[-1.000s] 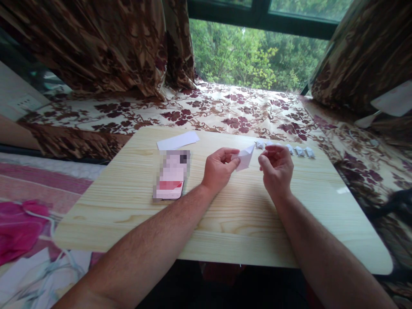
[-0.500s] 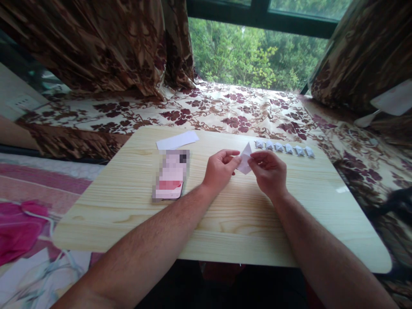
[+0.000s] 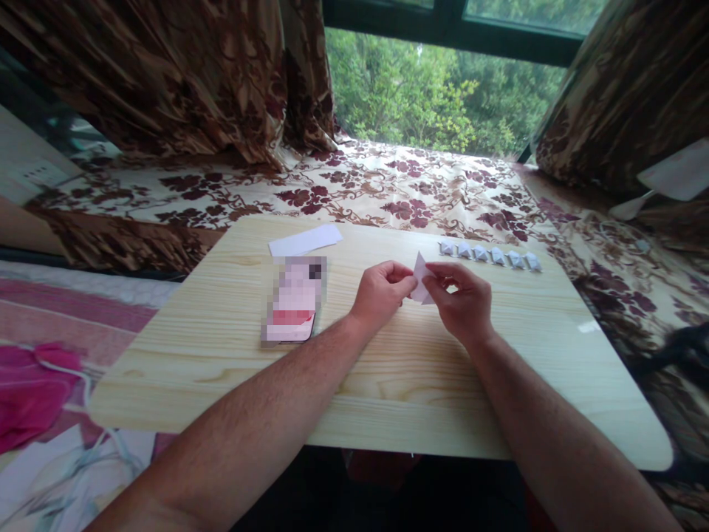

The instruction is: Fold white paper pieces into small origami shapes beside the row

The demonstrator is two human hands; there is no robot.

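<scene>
A small folded piece of white paper (image 3: pixel 420 275) with a pointed top is held just above the table between my two hands. My left hand (image 3: pixel 383 290) pinches its left edge between thumb and fingers. From the other side, my right hand (image 3: pixel 463 295) grips it with thumb and forefinger, covering part of its right half. Just beyond my right hand runs a row of several small folded white paper pieces (image 3: pixel 481 253). Farther left, flat strips of white paper (image 3: pixel 306 240) lie near the table's back edge.
A phone (image 3: pixel 293 299), partly pixelated, lies left of my left hand on the pale wooden table (image 3: pixel 221 355). Behind stands a ledge with floral cloth (image 3: pixel 404 188) under a window. Pink fabric (image 3: pixel 36 391) and a white cord (image 3: pixel 87 388) are at the lower left.
The folded paper has turned and shifted slightly left, its point now leaning left. My right fingers have moved farther across it, while my left hand has moved slightly right.
</scene>
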